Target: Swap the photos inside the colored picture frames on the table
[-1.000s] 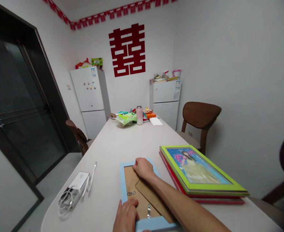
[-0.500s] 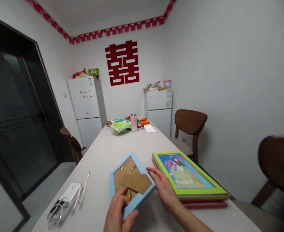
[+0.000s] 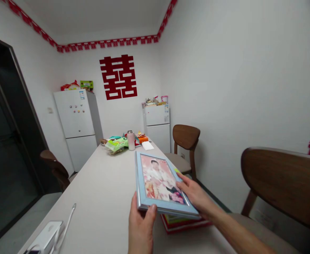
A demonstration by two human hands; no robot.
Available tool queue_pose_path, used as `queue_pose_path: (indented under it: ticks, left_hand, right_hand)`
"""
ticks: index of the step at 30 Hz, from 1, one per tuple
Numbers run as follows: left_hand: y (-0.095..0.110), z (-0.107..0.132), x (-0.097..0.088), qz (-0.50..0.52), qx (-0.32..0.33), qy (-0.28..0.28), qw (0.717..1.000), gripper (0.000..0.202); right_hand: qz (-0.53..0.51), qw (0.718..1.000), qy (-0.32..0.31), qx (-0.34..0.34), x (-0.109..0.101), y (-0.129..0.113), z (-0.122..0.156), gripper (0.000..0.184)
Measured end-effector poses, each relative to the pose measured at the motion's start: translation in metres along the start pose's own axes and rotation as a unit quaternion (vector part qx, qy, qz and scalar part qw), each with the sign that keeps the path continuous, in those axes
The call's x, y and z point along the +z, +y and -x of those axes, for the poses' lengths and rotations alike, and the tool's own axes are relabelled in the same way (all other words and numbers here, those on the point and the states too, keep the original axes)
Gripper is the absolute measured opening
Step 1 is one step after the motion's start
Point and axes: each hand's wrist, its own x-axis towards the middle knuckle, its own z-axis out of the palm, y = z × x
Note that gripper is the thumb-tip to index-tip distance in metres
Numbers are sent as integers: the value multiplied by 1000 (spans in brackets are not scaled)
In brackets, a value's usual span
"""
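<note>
A light-blue picture frame [image 3: 141,176], its photo side facing up, is held in both hands above a stack of frames [image 3: 168,225]. My left hand [image 3: 141,220] grips its near left corner, thumb along the front edge. My right hand [image 3: 196,194] has its fingers on the right side of the frame, some of them over the border. Under it, red and lime-green edges of the stack peek out. Most of the stack is hidden by the blue frame, and I cannot tell whether the two touch.
The white table [image 3: 99,201] carries a white device with a cable [image 3: 48,234] at the near left. At its far end stand a pink bottle [image 3: 131,140] and a green snack bag [image 3: 116,144]. Wooden chairs [image 3: 186,135] line the right side; another chair [image 3: 56,167] is at the left.
The blue frame has gone from back side up to photo side up and moved right, over the stack. Both hands moved with it. My view has turned to the right.
</note>
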Motion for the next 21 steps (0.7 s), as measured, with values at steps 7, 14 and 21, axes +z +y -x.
queue_pose_path:
  ticks: [7,14,21]
  left_hand:
    - [-73,-11,19,-83,-41,-75,993,60]
    - [-88,-10,6,-310,-23,-82,947,55]
    - [-86,-9,3,-211,-59,-129,967,54]
  right_hand:
    - [228,970,-43,-78,-68,13,-47,45]
    - [265,961,-12,-82,-76,23,-45,37]
    - [181,978,-83,57,-83,32,-23,41]
